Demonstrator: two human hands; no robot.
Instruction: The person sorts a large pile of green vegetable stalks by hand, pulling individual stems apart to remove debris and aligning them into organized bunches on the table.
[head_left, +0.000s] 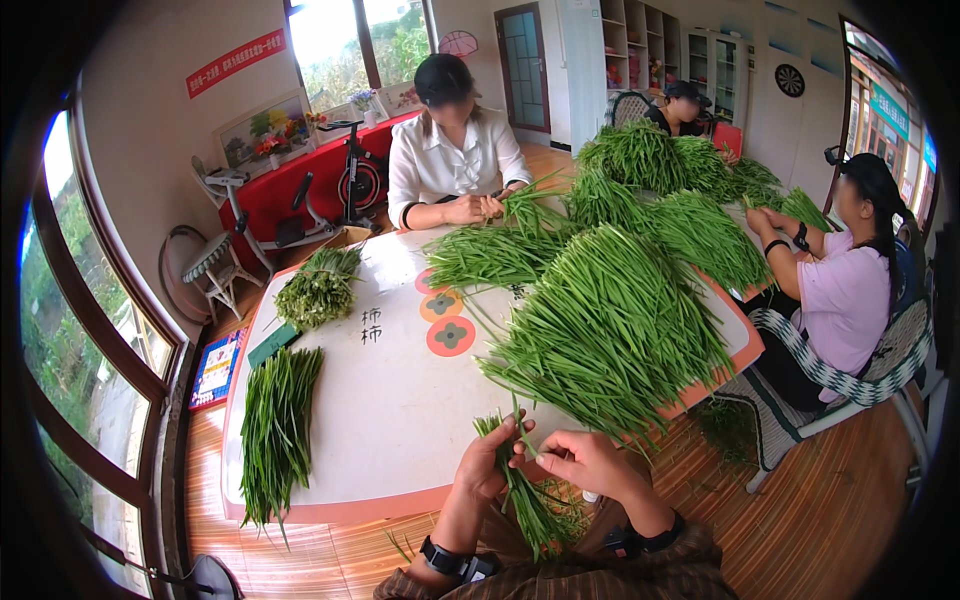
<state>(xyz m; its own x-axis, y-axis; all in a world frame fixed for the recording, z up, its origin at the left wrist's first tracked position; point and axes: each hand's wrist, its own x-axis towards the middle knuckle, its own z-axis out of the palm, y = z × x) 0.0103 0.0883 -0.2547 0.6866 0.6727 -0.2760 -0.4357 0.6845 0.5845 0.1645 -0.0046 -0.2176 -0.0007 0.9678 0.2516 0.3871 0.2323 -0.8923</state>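
Observation:
My left hand (489, 459) holds a slim bunch of green garlic chives (529, 510) over the near table edge, with the leafy ends hanging down towards my lap. My right hand (576, 459) is just to its right, its thumb and forefinger pinched on a single chive blade (527, 436) that runs to the bunch. A large heap of chives (615, 330) lies beyond my right hand. On the left part of the table lie a neat bundle of chives (281, 435), a green block-like object (271, 345) and a bundle with pale buds (319, 289).
The table (360, 450) has a printed white cover with an orange border. Across it a person in white (459, 157) handles chives; another in pink (840, 300) sits at the right, a third (675, 112) far back. More chive piles (637, 161) cover the far side. Trimmings lie on the floor.

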